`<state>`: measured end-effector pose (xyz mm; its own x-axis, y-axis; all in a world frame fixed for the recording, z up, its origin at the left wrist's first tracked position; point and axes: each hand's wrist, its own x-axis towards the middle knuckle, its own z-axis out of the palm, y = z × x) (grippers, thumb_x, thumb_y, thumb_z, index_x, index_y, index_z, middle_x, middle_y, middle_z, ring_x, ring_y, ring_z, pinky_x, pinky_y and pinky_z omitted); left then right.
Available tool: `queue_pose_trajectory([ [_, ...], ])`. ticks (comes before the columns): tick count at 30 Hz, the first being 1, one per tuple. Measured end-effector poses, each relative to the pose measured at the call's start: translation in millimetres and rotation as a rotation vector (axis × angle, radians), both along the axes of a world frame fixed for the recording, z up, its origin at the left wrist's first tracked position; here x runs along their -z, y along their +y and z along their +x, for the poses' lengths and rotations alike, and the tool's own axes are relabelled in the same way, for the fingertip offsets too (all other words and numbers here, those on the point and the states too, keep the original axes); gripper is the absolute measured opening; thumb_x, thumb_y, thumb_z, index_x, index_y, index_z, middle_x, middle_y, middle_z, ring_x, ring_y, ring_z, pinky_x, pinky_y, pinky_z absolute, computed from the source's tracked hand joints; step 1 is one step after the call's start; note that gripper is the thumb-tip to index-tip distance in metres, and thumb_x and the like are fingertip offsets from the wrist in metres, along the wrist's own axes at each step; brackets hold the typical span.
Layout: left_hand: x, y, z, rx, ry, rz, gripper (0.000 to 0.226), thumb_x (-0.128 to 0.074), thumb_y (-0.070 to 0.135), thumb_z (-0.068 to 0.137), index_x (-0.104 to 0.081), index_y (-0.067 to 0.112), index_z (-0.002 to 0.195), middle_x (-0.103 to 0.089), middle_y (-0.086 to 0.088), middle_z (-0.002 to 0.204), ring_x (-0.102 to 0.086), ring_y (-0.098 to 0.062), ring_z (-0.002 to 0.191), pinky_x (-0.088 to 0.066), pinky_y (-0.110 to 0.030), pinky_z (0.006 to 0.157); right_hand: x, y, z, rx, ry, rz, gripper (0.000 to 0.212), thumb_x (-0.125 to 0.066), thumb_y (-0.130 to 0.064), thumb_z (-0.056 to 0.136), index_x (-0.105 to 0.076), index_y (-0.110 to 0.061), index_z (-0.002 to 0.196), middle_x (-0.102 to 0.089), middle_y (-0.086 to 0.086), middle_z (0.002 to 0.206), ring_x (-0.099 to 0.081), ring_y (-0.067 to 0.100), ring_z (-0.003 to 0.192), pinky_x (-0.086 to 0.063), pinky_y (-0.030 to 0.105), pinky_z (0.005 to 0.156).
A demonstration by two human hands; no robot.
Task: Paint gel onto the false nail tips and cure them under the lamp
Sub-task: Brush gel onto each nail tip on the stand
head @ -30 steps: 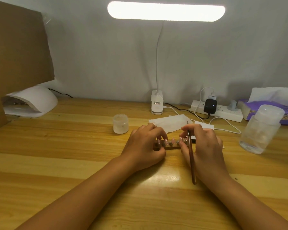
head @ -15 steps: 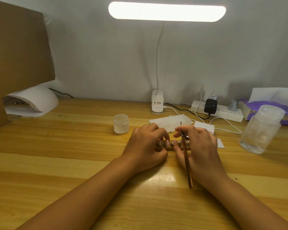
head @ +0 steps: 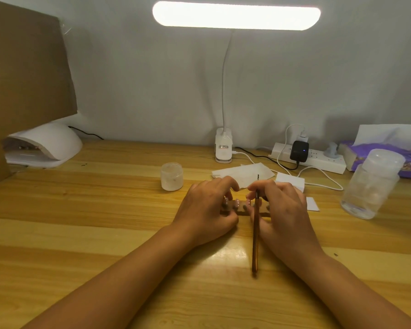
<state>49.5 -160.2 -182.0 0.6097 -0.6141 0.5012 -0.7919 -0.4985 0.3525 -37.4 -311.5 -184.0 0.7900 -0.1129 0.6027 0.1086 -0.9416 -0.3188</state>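
Wooden desk (head: pixel 81 233) against a grey wall (head: pixel 152 79). At its middle the left hand (head: pixel 207 210) curls round the left end of a brown holder strip (head: pixel 242 212) carrying pink nail tips (head: pixel 237 203). The right hand (head: pixel 285 210) pinches a brush (head: pixel 255 233), handle pointing near. 1 gel jar (head: pixel 171 176) stands just left, and the white curing lamp (head: pixel 50 143) sits far left.

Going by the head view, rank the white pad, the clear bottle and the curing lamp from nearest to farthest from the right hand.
1. White pad: just behind the right hand, which holds the brush.
2. Clear bottle: off to that hand's right.
3. Curing lamp: far left at the back, beyond the left hand holding the nail holder.
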Motion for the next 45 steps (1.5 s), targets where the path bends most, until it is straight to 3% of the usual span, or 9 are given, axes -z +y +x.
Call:
queue_pose_trajectory([
  [9, 2, 0, 1, -0.029, 0.006, 0.003, 0.042, -0.066, 0.035, 0.084, -0.047, 0.032, 0.121, -0.064, 0.013, 0.099, -0.057, -0.008, 0.092, -0.043, -0.028, 0.09, 0, 2, -1, 0.006, -0.017, -0.047, 0.047, -0.08, -0.011, 0.074, -0.058, -0.02, 0.114, -0.064, -0.005, 0.098, -0.054, 0.018, 0.101, -0.037, 0.045, 0.099],
  [17, 3, 1, 5, -0.138, 0.077, -0.013, 0.042, -0.065, 0.035, 0.088, -0.044, 0.032, 0.124, -0.063, 0.012, 0.106, -0.058, -0.01, 0.099, -0.046, -0.034, 0.093, -1, 2, -1, 0.003, -0.038, -0.032, 0.046, -0.08, -0.02, 0.075, -0.056, -0.024, 0.113, -0.06, -0.01, 0.096, -0.053, 0.016, 0.096, -0.034, 0.036, 0.094],
  [20, 2, 2, 4, -0.176, -0.069, -0.046, 0.045, -0.066, 0.032, 0.086, -0.047, 0.025, 0.126, -0.057, 0.008, 0.115, -0.05, -0.011, 0.104, -0.04, -0.027, 0.088, -2, 4, -3, -0.002, -0.006, -0.023, 0.045, -0.079, -0.019, 0.076, -0.054, -0.024, 0.113, -0.058, -0.013, 0.091, -0.056, 0.012, 0.088, -0.04, 0.042, 0.097],
  [24, -4, -2, -10, -0.015, -0.263, -0.043, 0.022, -0.067, 0.026, 0.081, -0.056, 0.02, 0.099, -0.057, 0.004, 0.09, -0.049, -0.014, 0.081, -0.039, -0.027, 0.069, -5, 6, -5, -0.016, 0.008, 0.007, 0.043, -0.078, -0.017, 0.077, -0.051, -0.025, 0.11, -0.051, -0.019, 0.082, -0.052, 0.006, 0.074, -0.045, 0.043, 0.092],
  [27, -4, -2, -15, 0.107, -0.176, 0.034, 0.018, -0.065, 0.038, 0.085, -0.055, 0.025, 0.092, -0.058, 0.012, 0.08, -0.048, -0.008, 0.071, -0.035, -0.022, 0.06, -6, 6, -7, -0.009, 0.016, 0.038, 0.045, -0.078, -0.013, 0.074, -0.049, -0.024, 0.107, -0.046, -0.022, 0.075, -0.05, 0.006, 0.066, -0.05, 0.045, 0.083],
  [31, -3, 0, -11, 0.101, -0.053, 0.02, 0.023, -0.061, 0.051, 0.082, -0.06, 0.032, 0.094, -0.059, 0.018, 0.079, -0.047, -0.002, 0.07, -0.029, -0.015, 0.056, -6, 5, -7, -0.015, 0.018, 0.076, 0.044, -0.079, -0.016, 0.075, -0.047, -0.024, 0.104, -0.045, -0.023, 0.074, -0.052, 0.011, 0.061, -0.052, 0.043, 0.072],
  [37, 0, -1, -5, 0.12, 0.015, 0.05, 0.017, -0.065, 0.029, 0.085, -0.063, 0.031, 0.102, -0.065, 0.015, 0.1, -0.044, -0.002, 0.071, -0.03, -0.018, 0.06, -1, 3, -5, -0.087, 0.076, 0.067, 0.031, -0.065, -0.038, 0.085, -0.042, -0.032, 0.105, -0.055, -0.017, 0.08, -0.055, 0.009, 0.063, -0.054, 0.04, 0.058],
  [41, 0, 0, -4, 0.114, 0.049, 0.041, 0.008, -0.063, 0.037, 0.089, -0.061, 0.032, 0.094, -0.059, 0.017, 0.096, -0.046, 0.0, 0.07, -0.035, -0.022, 0.06, -5, 1, -4, -0.083, 0.051, 0.258, 0.033, -0.052, -0.057, 0.082, -0.047, -0.028, 0.098, -0.058, -0.012, 0.077, -0.057, 0.01, 0.064, -0.053, 0.039, 0.058],
  [45, 1, 0, -3, 0.117, 0.064, 0.033, 0.003, -0.062, 0.038, 0.09, -0.06, 0.038, 0.09, -0.061, 0.018, 0.097, -0.049, 0.003, 0.073, -0.037, -0.023, 0.062, -12, -1, -7, -0.1, 0.013, 0.578, 0.043, -0.042, -0.057, 0.087, -0.059, -0.018, 0.083, -0.06, -0.003, 0.062, -0.057, 0.006, 0.057, -0.045, 0.033, 0.059],
])
